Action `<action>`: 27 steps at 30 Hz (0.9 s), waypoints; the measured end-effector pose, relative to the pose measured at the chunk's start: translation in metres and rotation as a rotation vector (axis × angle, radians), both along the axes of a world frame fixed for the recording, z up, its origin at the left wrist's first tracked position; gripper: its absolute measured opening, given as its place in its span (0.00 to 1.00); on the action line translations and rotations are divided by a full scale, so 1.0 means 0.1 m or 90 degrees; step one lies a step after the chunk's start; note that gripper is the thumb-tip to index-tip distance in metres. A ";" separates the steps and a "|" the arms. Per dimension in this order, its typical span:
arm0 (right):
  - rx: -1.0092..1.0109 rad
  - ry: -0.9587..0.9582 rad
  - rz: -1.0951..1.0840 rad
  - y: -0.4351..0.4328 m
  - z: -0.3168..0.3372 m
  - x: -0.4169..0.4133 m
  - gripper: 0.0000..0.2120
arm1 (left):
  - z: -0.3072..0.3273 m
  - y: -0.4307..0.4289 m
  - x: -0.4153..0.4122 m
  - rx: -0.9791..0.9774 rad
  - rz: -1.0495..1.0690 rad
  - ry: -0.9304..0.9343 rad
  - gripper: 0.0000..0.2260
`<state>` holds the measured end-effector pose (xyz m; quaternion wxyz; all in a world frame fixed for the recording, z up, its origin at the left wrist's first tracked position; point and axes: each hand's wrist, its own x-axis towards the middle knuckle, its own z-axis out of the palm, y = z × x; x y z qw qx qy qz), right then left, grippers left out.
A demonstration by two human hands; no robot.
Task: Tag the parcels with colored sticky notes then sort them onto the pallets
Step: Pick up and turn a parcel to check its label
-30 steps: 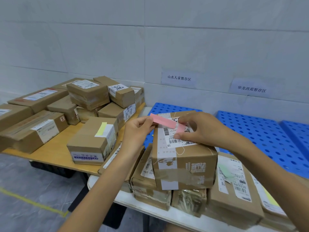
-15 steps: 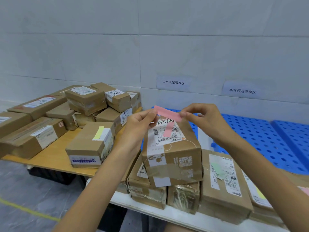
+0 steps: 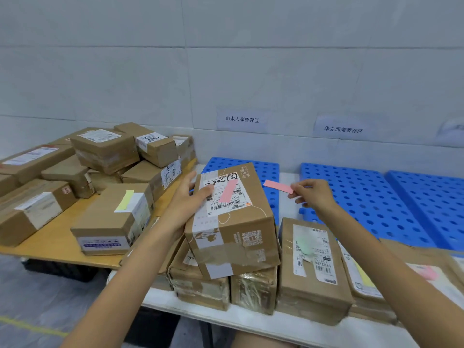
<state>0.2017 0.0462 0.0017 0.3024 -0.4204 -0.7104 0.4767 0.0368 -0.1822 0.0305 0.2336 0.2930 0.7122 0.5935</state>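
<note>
Blue pallets (image 3: 364, 197) gave open room behind the white table (image 3: 251, 320), but the near row of boxes (image 3: 313, 267) crowded its front edge. So the tagged parcel (image 3: 233, 229), perched on that stack, looked best lifted straight up and carried back, not slid. Left hand (image 3: 187, 204) lay flat against its left side, fingers straight, thumb on the label; right hand (image 3: 313, 194) pinched a second pink strip (image 3: 278, 186) just right of it. The pink note (image 3: 228, 190) sat stuck on the label — worth a firm press first.
</note>
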 end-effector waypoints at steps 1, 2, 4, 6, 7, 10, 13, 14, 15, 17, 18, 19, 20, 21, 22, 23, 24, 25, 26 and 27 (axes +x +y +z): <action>-0.018 -0.028 -0.006 0.06 -0.12 -0.01 0.07 | 0.01 0.01 0.00 0.013 0.003 -0.023 0.27; -0.039 -0.047 -0.011 0.09 -0.23 -0.04 0.08 | 0.01 0.03 -0.01 0.017 0.010 -0.037 0.28; -0.080 -0.064 -0.019 0.14 -0.39 -0.12 0.10 | 0.00 0.04 -0.01 0.018 0.018 -0.054 0.28; -0.096 -0.085 -0.026 0.18 -0.47 -0.22 0.11 | -0.01 0.03 -0.01 0.022 0.019 -0.075 0.28; -0.097 -0.105 -0.030 0.20 -0.49 -0.25 0.11 | -0.01 0.01 -0.01 0.026 0.015 -0.094 0.28; -0.089 -0.182 -0.033 0.28 -0.55 -0.31 0.10 | -0.03 -0.04 0.01 0.042 0.006 -0.167 0.26; 0.015 -0.251 -0.028 0.25 -0.53 -0.32 0.07 | -0.05 -0.09 0.03 0.049 -0.002 -0.221 0.23; 0.067 -0.244 -0.025 0.19 -0.49 -0.32 0.08 | -0.07 -0.11 0.03 0.054 -0.013 -0.236 0.22; 0.109 -0.210 -0.014 0.10 -0.42 -0.31 0.11 | -0.09 -0.13 0.03 0.059 -0.027 -0.249 0.20; 0.087 -0.066 0.036 -0.15 -0.24 -0.27 0.14 | -0.13 -0.16 0.04 0.065 -0.050 -0.279 0.14; 0.020 0.006 0.081 -0.30 -0.15 -0.24 0.17 | -0.14 -0.17 0.05 0.069 -0.056 -0.300 0.12; -0.062 0.067 0.148 -0.47 -0.05 -0.20 0.20 | -0.15 -0.17 0.08 0.076 -0.059 -0.318 0.10; -0.129 0.111 0.223 -0.63 0.02 -0.17 0.23 | -0.14 -0.18 0.11 0.085 -0.061 -0.331 0.09; -0.164 0.141 0.289 -0.77 0.09 -0.16 0.24 | -0.13 -0.19 0.15 0.095 -0.060 -0.337 0.11; -0.173 0.164 0.334 -0.90 0.16 -0.15 0.22 | -0.11 -0.20 0.17 0.107 -0.055 -0.335 0.13; -0.171 0.185 0.358 -1.01 0.26 -0.15 0.19 | -0.07 -0.22 0.20 0.121 -0.052 -0.328 0.15; -0.164 0.199 0.362 -1.11 0.37 -0.17 0.19 | -0.03 -0.26 0.20 0.136 -0.046 -0.317 0.19; -0.156 0.209 0.361 -1.21 0.49 -0.20 0.20 | 0.03 -0.32 0.19 0.149 -0.044 -0.305 0.22; -0.140 0.211 0.362 -1.28 0.61 -0.23 0.21 | 0.10 -0.39 0.17 0.164 -0.045 -0.288 0.24; -0.130 0.217 0.373 -1.36 0.76 -0.28 0.23 | 0.19 -0.47 0.13 0.181 -0.047 -0.264 0.24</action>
